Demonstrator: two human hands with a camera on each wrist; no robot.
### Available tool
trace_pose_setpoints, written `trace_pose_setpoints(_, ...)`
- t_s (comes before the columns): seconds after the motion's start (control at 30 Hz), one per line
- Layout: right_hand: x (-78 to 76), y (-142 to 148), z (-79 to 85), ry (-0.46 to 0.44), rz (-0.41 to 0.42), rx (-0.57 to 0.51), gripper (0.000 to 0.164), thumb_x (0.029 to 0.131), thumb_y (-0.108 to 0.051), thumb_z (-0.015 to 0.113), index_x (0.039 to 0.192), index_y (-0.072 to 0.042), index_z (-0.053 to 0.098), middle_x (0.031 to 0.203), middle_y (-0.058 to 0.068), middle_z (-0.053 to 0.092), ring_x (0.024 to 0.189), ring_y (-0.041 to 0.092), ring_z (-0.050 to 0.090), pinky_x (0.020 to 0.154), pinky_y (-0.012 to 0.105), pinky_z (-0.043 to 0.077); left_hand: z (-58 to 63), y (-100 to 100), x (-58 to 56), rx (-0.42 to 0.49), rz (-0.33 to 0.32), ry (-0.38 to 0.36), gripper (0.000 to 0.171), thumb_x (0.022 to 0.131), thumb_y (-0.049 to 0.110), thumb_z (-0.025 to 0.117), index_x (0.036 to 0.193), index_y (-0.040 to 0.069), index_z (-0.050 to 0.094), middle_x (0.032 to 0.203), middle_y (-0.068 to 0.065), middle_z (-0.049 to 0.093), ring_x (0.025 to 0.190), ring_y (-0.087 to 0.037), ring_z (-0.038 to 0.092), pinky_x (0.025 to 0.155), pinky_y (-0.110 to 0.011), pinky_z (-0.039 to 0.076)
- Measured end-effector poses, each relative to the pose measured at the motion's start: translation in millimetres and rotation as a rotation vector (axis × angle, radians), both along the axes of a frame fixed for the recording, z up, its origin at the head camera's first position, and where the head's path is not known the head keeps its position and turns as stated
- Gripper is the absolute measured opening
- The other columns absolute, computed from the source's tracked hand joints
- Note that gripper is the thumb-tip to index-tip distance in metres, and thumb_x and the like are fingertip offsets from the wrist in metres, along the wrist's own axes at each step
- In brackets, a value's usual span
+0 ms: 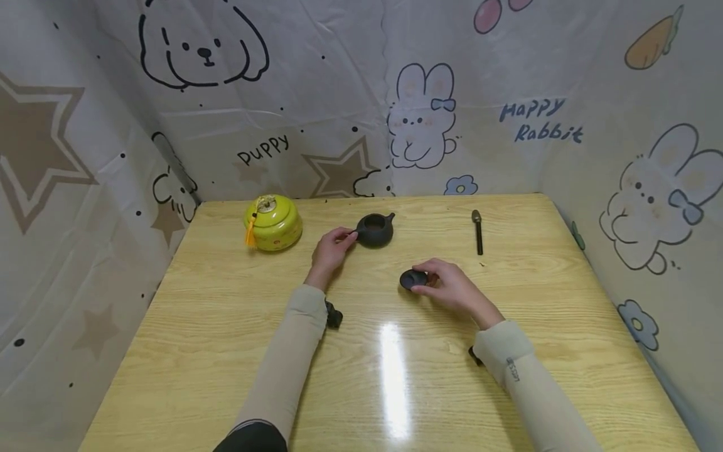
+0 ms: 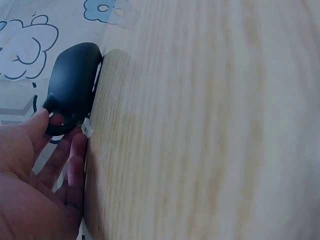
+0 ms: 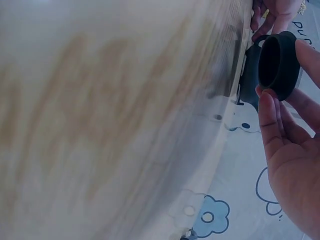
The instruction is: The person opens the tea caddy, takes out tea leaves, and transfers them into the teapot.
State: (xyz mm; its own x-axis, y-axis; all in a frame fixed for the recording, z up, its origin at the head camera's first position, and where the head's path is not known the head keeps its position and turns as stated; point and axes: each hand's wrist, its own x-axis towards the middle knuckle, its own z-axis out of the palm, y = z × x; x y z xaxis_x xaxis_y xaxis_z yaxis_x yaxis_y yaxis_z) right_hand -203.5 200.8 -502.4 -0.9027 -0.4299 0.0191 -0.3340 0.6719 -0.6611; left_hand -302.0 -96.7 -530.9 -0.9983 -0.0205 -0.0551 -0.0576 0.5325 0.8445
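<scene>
Left grip (image 1: 331, 252) pinching; right grip (image 1: 450, 284) pinching; both forearms (image 1: 290, 345) extended forward, angled inward

The printed cloth (image 1: 333, 81) reads "Puppy" (image 1: 263, 150) and "Happy Rabbit" (image 1: 541, 120), while small lettering (image 1: 513, 370) on the right sleeve (image 1: 536, 383) is unclear.

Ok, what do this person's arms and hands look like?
The ungloved left hand and right hand emerge from long beige fabric sleeves with wide cuffs. Small dark lettering marks the right sleeve near its cuff. A small black device shows at each wrist; something black covers the left sleeve's lower end.
</scene>
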Motion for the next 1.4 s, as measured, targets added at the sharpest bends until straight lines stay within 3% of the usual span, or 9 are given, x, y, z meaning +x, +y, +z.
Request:
trace_pose_setpoints(0.77, -4.7, -4.8, 1.2, -0.067, 0.043, 0.055, 0.051, 0.095, -0.028, 0.078, 0.137, -0.003, 0.065, 0.104, 0.006, 0.067, 0.081, 0.015, 0.054, 0.072, 0.031, 0.046, 4.4, 0.9, -0.7, 0.01, -0.005, 0.012, 0.036, 0.102, 0.047, 0.064, 0.123, 0.02, 0.074, 0.124, -0.004, 0.072, 0.121, -0.027, 0.063, 0.105, -0.048, 0.044)
trace_pose_setpoints(1.03, -4.4, -4.9, 1.7, -0.084, 0.033, 0.068, 0.054, 0.09, -0.021, 0.083, 0.138, -0.004, 0.065, 0.098, 0.005, 0.063, 0.078, 0.016, 0.052, 0.07, 0.032, 0.044, 2.7, 0.8, 0.0, 0.025, -0.004, 0.004, 0.036, 0.102, 0.046, 0.064, 0.123, 0.019, 0.074, 0.124, -0.004, 0.071, 0.121, -0.027, 0.062, 0.105, -0.048, 0.044)
trace_pose_setpoints(1.4, -3.6, -8.5, -1.4, -0.108, 0.012, 0.071, 0.053, 0.087, -0.019, 0.086, 0.135, -0.007, 0.067, 0.1, 0.005, 0.063, 0.082, 0.018, 0.052, 0.072, 0.034, 0.045, 0.4, -0.9, 1.6, 0.016, -0.005, 0.005, 0.037, 0.102, 0.047, 0.064, 0.123, 0.018, 0.074, 0.124, -0.005, 0.072, 0.121, -0.027, 0.063, 0.105, -0.047, 0.045)
